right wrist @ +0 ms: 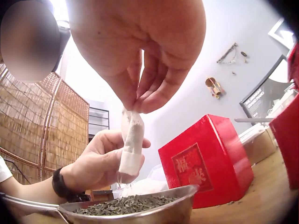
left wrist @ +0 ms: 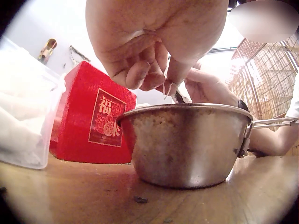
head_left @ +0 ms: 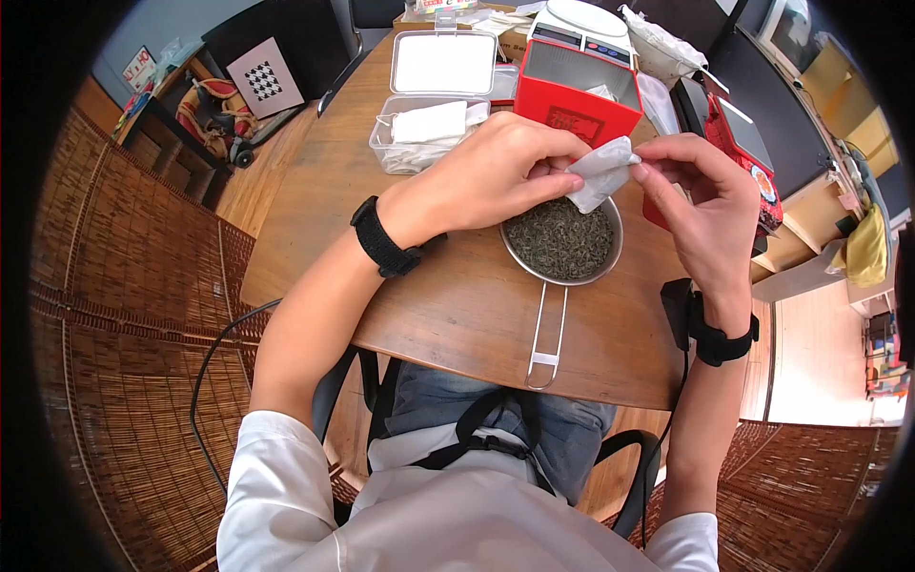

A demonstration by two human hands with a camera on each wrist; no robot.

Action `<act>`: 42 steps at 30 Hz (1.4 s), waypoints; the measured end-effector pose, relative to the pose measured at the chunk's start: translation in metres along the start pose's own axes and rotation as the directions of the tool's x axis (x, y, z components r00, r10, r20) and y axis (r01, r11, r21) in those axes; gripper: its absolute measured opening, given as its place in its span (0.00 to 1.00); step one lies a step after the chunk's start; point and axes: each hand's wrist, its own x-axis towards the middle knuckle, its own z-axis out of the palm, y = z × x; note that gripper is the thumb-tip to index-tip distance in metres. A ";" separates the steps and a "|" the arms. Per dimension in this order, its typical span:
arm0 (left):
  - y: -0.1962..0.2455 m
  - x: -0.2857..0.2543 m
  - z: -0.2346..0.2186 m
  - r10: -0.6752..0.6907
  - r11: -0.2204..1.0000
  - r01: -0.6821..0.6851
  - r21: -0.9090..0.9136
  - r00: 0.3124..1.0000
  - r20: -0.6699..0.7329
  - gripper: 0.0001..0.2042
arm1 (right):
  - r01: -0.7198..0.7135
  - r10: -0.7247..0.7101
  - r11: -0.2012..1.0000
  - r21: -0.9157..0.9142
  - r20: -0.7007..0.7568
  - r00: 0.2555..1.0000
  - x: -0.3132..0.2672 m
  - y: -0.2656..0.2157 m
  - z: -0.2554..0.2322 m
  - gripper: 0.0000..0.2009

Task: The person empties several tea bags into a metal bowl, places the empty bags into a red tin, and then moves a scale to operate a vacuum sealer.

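Observation:
Above a small steel bowl [head_left: 618, 250] filled with dried dark-green leaves [head_left: 560, 240], both hands hold a white tea bag [head_left: 600, 175]. My left hand [head_left: 500, 172] pinches one side between thumb and fingers. With thumb and fingertips, my right hand [head_left: 707, 191] pinches the opposite end. In the right wrist view the tea bag [right wrist: 132, 144] hangs upright from the right fingertips, the left hand [right wrist: 100, 156] behind it. The left wrist view shows the left hand [left wrist: 154, 42] over the bowl rim, with the bag mostly hidden behind the fingers.
Behind the bowl stands an open red box [head_left: 562, 103]. A clear plastic container [head_left: 389, 160] with white tea bags, lid raised, is to its left. A kitchen scale [head_left: 581, 29] sits farther back. The bowl's wire handle [head_left: 541, 360] points toward the near table edge [head_left: 457, 367].

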 end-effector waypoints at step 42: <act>0.009 0.000 0.004 -0.045 0.992 0.025 -0.124 0.985 -0.166 0.05 | 0.064 -0.060 0.997 -0.039 0.097 0.993 0.001 0.003 0.009 0.05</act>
